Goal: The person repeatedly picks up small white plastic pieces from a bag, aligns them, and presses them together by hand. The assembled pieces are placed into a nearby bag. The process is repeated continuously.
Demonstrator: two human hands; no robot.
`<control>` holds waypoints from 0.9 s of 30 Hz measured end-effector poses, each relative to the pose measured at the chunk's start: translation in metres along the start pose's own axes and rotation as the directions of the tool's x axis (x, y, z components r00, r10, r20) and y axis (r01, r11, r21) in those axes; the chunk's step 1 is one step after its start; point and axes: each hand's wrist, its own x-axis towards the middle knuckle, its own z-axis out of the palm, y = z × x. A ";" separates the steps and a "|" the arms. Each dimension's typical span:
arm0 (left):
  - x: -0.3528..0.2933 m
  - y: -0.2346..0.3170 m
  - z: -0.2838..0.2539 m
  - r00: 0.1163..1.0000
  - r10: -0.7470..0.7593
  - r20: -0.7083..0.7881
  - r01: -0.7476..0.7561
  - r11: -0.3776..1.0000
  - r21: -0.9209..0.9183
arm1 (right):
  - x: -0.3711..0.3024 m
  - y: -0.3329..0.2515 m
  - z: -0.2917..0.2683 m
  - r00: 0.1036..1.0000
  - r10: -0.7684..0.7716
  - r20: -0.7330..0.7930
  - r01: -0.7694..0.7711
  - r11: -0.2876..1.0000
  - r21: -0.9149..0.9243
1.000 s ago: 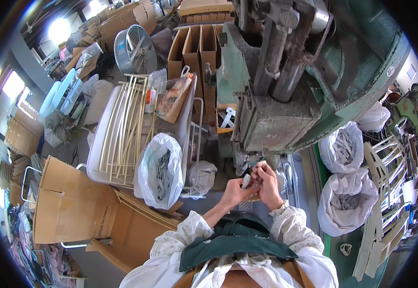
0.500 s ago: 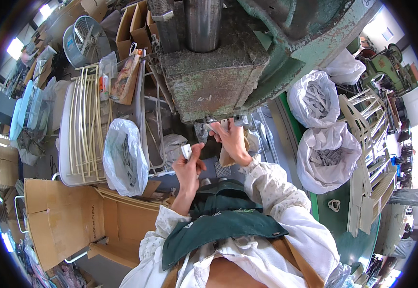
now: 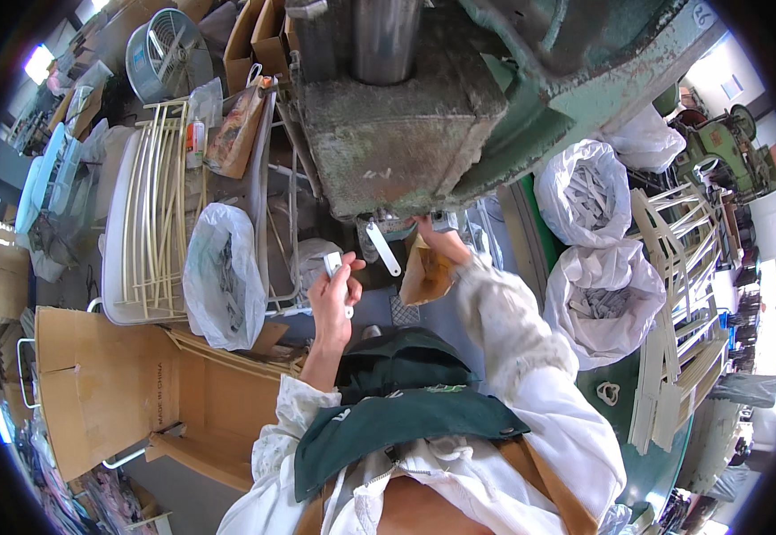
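Note:
My left hand [image 3: 334, 299] is closed round a white flat strip [image 3: 332, 264], whose upper end stands above the fingers and whose lower end shows below them. In front of me is a worn green press [image 3: 397, 152]. From beneath its heavy block a second white strip [image 3: 382, 250], with small holes, juts toward me at a slant, apart from both hands. My right hand [image 3: 444, 242] reaches in under the right side of the block, beside a brown paper-like piece [image 3: 425, 272]. Its fingertips are mostly hidden there, so their grip does not show.
A plastic bag of strips [image 3: 225, 276] hangs at left beside a rack of cream rods [image 3: 151, 214]. An opened cardboard box [image 3: 107, 392] lies nearer. On the right, two white sacks [image 3: 584, 192] of strips sit by stacked pale slats [image 3: 673, 357] on a green table [image 3: 611, 419].
My right hand has shifted right, off the spot where the strip now juts from the press. My left hand has drawn slightly left, still holding its strip.

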 end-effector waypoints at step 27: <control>0.007 0.023 -0.011 0.985 -0.065 0.162 0.034 0.981 0.190 | 0.006 -0.105 -0.010 0.961 0.054 0.271 -0.086 0.990 0.110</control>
